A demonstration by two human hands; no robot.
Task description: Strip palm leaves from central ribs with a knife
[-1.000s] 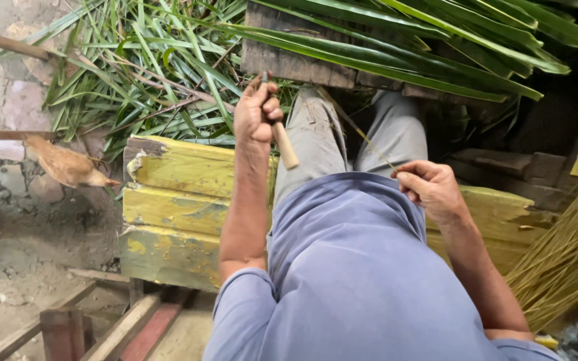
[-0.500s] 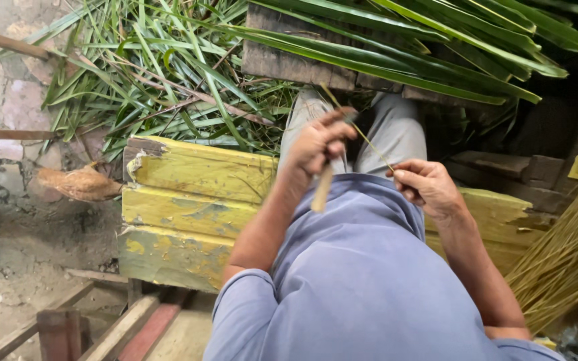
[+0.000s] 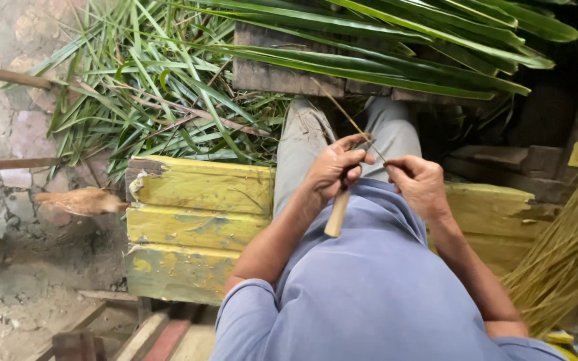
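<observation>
I sit on a yellow wooden bench (image 3: 195, 200) and look down at my lap. My left hand (image 3: 334, 167) is closed around a knife with a pale wooden handle (image 3: 336, 215); the handle points down toward my blue shirt and the blade is hidden by my fingers. My right hand (image 3: 421, 182) pinches the near end of a thin brown leaf rib (image 3: 342, 110), which slants up and away to the left over my grey trousers. The two hands are almost touching, with the rib passing between them.
Loose green palm leaves (image 3: 148, 87) lie heaped on the ground ahead and to the left. Longer fronds (image 3: 436, 47) rest across a wooden block (image 3: 282, 77). A bundle of dry yellow ribs (image 3: 570, 254) stands at right. A brown chicken (image 3: 78, 200) is left of the bench.
My left hand has come down from a raised position with the knife and joined my right hand at my lap. The chicken has moved along the bench's left side.
</observation>
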